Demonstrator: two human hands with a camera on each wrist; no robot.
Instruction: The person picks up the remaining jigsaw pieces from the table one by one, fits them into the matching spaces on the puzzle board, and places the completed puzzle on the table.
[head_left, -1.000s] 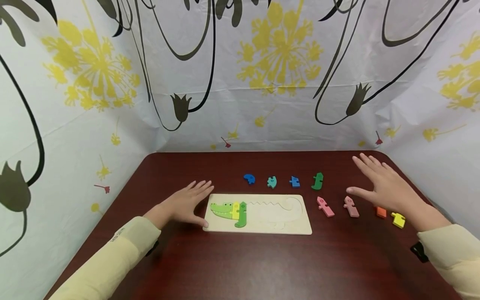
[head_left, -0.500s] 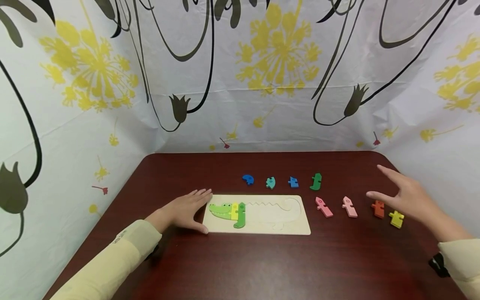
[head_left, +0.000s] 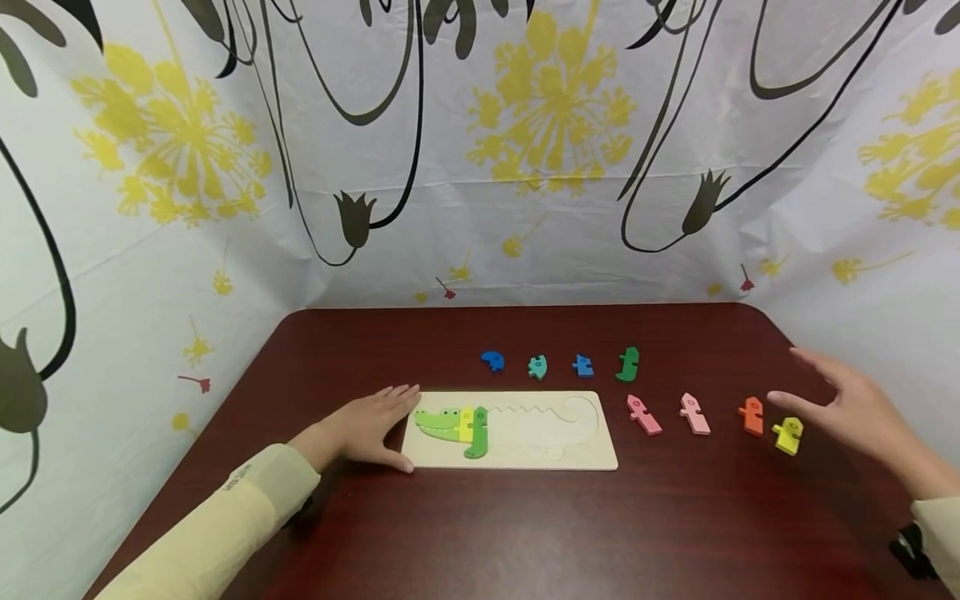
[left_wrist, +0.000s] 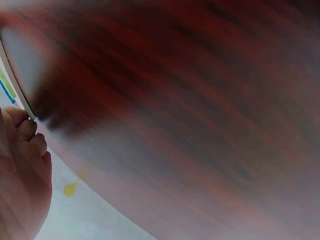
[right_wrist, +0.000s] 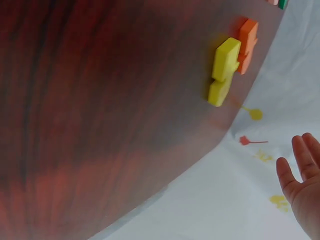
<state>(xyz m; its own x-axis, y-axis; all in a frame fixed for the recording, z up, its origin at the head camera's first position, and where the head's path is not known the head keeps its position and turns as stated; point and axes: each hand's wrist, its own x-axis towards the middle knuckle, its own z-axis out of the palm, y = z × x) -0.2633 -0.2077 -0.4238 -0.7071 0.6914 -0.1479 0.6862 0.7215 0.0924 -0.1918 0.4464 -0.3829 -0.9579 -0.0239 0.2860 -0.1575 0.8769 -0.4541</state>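
A wooden crocodile puzzle board (head_left: 525,454) lies on the dark red table (head_left: 495,533), with a light green head piece (head_left: 438,423), a yellow piece (head_left: 467,423) and a green piece (head_left: 477,433) set in its left end. My left hand (head_left: 375,423) rests flat on the table, fingers straight against the board's left edge. My right hand (head_left: 855,408) hovers open just right of a yellow piece (head_left: 787,435) and an orange piece (head_left: 752,415), holding nothing. The right wrist view shows the yellow piece (right_wrist: 223,70) and the orange piece (right_wrist: 246,44).
Loose pieces lie behind and right of the board: blue (head_left: 492,360), teal (head_left: 537,367), blue (head_left: 582,365), dark green (head_left: 627,364), and two pink ones (head_left: 643,414) (head_left: 694,413). A flower-patterned white sheet (head_left: 525,167) walls the table on three sides.
My right hand has moved right and toward me, uncovering the orange and yellow pieces. The left hand stays against the board.
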